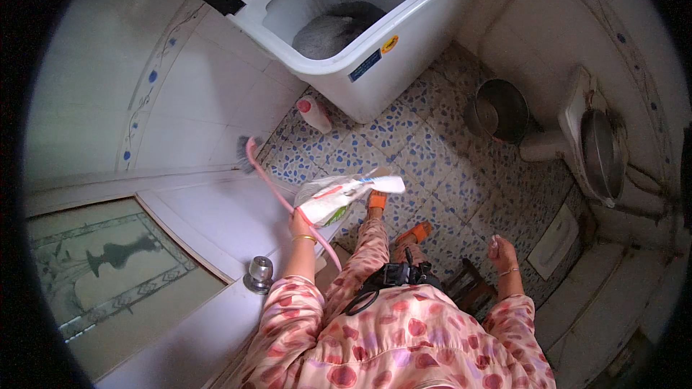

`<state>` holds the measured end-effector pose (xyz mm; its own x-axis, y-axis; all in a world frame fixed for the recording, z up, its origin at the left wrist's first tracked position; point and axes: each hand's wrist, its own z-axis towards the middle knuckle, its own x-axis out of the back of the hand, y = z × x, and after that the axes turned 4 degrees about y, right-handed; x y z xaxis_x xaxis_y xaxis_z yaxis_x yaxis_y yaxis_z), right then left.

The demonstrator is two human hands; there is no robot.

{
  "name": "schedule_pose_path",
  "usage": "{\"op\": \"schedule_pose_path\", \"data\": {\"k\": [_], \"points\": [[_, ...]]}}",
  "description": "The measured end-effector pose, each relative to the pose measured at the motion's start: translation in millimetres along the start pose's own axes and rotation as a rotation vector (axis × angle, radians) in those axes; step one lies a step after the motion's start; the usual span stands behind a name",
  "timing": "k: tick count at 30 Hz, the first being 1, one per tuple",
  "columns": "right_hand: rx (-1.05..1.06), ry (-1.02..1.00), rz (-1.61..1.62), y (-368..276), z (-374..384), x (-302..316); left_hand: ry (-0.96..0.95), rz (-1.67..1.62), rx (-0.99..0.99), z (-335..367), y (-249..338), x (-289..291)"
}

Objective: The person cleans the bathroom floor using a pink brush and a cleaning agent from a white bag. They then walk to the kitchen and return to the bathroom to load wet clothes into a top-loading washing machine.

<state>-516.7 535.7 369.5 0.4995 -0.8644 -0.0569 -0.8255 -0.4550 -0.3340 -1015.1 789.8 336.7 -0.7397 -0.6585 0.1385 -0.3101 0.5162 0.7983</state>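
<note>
My left hand (300, 226) is closed round the pink handle of a long brush (272, 186) and a crumpled white plastic bag (328, 203) with red and green print. The brush's grey bristle head points up and away, near the white wall. The bag sticks out to the right, above the floor and one of my feet. My right hand (503, 254) hangs apart at the right with its fingers curled in. Whether anything small lies inside those fingers is hidden.
A white washing machine (389, 75) stands ahead, lid raised, dark wet contents in its tub. Beside it is a white bottle (314, 115) with a pink cap. A metal bucket (501, 112) and a washbasin (577, 126) are at the right; a door with a knob (260, 271) is at left.
</note>
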Motion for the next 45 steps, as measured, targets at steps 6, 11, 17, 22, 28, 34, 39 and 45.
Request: {"op": "schedule_pose_path", "data": {"k": [6, 11, 17, 22, 28, 34, 39, 45], "points": [[0.021, -0.01, 0.021, -9, 13, 6, 0.03, -0.227, 0.134, 44, 23, 2], [0.037, 0.024, -0.001, -33, 7, -21, -0.003, -0.334, 0.009, 128, -3, 21], [0.096, 0.056, 0.022, -28, 20, -18, -0.003, -0.276, 0.001, 140, 51, -16], [0.108, 0.085, -0.026, -27, 19, -29, -0.089, -0.332, -0.167, 201, 91, -8], [0.114, 0.113, -0.004, -26, 23, -25, 0.11, -0.164, -0.098, 155, 139, -50], [0.191, 0.029, 0.08, -18, 30, -25, 0.065, -0.026, -0.005, 129, 121, -80], [0.237, 0.14, 0.199, -23, 35, -46, 0.014, 0.085, 0.062, 128, 100, -98], [0.402, 0.257, 0.215, -51, 42, -40, -0.161, 0.168, 0.055, 100, 79, -101]]}}
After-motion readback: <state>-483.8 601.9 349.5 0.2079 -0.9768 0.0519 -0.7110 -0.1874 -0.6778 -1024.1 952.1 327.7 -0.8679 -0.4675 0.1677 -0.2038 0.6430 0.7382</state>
